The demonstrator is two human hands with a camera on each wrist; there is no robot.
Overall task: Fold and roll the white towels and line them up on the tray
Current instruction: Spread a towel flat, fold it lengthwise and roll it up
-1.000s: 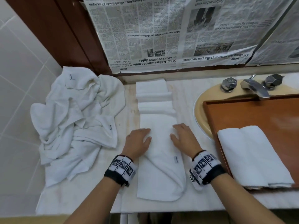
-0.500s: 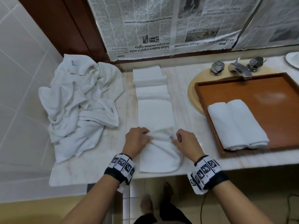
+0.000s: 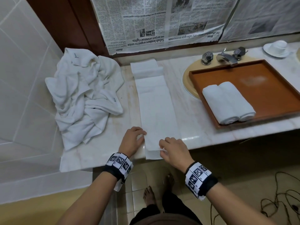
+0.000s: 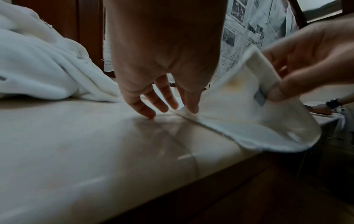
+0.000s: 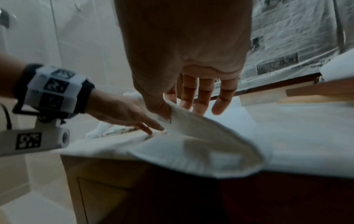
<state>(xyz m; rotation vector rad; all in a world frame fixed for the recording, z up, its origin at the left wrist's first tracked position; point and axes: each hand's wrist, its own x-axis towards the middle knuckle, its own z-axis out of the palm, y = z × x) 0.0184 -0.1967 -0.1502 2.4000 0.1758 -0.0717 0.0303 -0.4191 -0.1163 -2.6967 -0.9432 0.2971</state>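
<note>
Head view: right hand (image 3: 174, 151) pinches the folded towel (image 3: 156, 109)'s near end to begin rolling; left hand (image 3: 132, 140), fingers straight, pins its edge to the counter (image 3: 191, 95)

Marble counter (image 3: 191, 101): towel heap (image 3: 84, 98) at nine o'clock, folded strip (image 3: 155, 108) centre, tray (image 3: 276, 88) over sink at three.

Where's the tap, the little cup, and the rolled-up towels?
tap (image 3: 226, 58), head view, on its metal spout.
cup (image 3: 278, 46), head view, on its white side.
rolled towels (image 3: 227, 102), head view, where the two rolls touch on the tray (image 3: 276, 95).
</note>
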